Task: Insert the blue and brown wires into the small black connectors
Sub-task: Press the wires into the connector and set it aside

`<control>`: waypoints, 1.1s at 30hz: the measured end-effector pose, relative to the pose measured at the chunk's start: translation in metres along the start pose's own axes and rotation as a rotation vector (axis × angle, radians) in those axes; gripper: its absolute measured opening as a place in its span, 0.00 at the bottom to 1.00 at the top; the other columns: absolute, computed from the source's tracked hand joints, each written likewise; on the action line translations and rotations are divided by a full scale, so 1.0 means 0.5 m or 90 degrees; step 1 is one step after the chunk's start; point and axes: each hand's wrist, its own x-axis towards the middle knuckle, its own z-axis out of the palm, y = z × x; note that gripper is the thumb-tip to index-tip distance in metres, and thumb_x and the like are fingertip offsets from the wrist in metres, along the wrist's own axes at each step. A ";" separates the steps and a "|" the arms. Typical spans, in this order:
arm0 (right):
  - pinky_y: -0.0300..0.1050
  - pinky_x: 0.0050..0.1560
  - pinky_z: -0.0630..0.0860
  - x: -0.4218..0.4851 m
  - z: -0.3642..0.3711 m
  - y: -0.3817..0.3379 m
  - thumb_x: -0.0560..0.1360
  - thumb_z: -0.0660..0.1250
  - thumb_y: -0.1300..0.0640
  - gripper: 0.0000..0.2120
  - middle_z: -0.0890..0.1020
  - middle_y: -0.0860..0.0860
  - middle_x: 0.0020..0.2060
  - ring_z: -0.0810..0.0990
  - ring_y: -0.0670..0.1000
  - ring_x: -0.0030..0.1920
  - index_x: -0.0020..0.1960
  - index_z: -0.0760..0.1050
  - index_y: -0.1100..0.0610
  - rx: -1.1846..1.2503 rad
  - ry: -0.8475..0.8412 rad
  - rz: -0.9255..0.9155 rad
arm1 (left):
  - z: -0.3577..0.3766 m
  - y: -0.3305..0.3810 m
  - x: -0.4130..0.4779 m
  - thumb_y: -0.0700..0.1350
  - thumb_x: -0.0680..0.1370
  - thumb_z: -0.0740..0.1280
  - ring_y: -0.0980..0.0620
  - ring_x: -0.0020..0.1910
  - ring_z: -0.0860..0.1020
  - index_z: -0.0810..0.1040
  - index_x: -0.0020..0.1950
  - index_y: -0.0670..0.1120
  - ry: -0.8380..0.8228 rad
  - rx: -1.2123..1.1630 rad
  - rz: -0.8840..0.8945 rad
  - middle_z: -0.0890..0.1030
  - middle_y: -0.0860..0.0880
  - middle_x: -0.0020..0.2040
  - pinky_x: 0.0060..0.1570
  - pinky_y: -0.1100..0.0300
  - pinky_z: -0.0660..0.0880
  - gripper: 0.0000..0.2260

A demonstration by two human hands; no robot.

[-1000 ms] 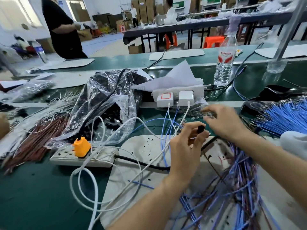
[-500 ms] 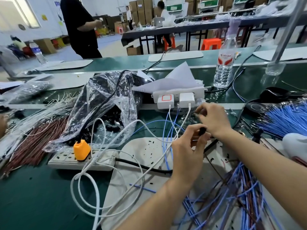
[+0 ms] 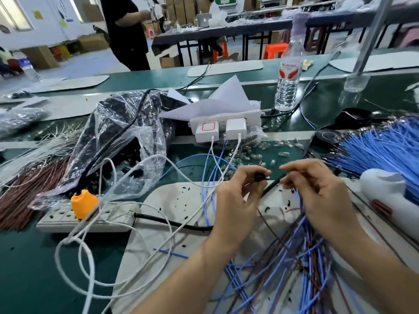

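Black connector point(image 3: 258, 177) half hidden in left hand point(image 3: 235, 200).

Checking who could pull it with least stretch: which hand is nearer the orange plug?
Left. The left hand, pinching a connector, is to the right of the orange plug; the right hand is farther right, beyond the left.

You'll find no legible lettering. Beyond your right hand point(image 3: 317, 193), the water bottle point(image 3: 286, 91) carries a red-printed label, too blurred to read; past your left hand point(image 3: 235, 200), a charger point(image 3: 206, 131) bears a red square outline.
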 end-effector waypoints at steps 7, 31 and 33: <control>0.30 0.40 0.75 -0.010 -0.011 -0.016 0.75 0.66 0.60 0.06 0.82 0.48 0.35 0.82 0.44 0.36 0.49 0.77 0.50 0.063 0.002 -0.021 | 0.003 -0.007 -0.004 0.33 0.75 0.68 0.59 0.45 0.81 0.79 0.53 0.46 -0.036 -0.040 -0.022 0.83 0.54 0.47 0.45 0.66 0.76 0.11; 0.33 0.34 0.74 0.002 -0.028 -0.016 0.73 0.71 0.64 0.06 0.80 0.46 0.29 0.79 0.44 0.31 0.44 0.80 0.53 -0.095 -0.124 -0.044 | -0.017 0.021 0.001 0.45 0.70 0.73 0.69 0.41 0.76 0.84 0.52 0.49 -0.083 0.181 0.031 0.82 0.62 0.43 0.49 0.45 0.75 0.11; 0.32 0.34 0.75 0.003 -0.030 -0.015 0.72 0.69 0.57 0.02 0.82 0.49 0.29 0.80 0.45 0.29 0.44 0.80 0.52 0.026 -0.139 0.028 | -0.017 0.019 0.001 0.44 0.70 0.74 0.67 0.41 0.77 0.84 0.51 0.48 -0.091 0.162 0.012 0.82 0.62 0.42 0.49 0.49 0.75 0.11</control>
